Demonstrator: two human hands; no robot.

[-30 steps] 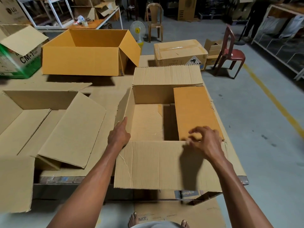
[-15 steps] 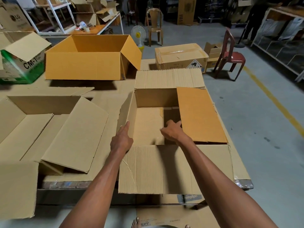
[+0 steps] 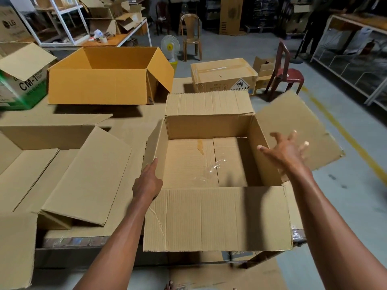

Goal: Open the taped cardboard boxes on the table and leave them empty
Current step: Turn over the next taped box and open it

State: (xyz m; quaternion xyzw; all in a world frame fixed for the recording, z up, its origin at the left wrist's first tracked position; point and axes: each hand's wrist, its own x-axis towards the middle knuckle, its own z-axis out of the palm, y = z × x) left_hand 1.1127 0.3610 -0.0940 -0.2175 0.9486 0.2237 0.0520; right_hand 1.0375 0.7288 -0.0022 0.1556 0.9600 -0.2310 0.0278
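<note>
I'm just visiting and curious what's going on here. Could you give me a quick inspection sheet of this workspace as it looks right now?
Surface: table covered with flat cardboard.
Job's things: open box in front, all flaps out, only clear tape scrap seen inside; orange box open; sealed box at far end, still taped; flattened box on the left.
Clutter: green-and-white carton at far left.
Hands: left hand rests on the open box's left wall; right hand spread open, holding nothing, by the right flap.
Cables: nothing seen.
Surroundings: red chair, fan, shelving.
</note>
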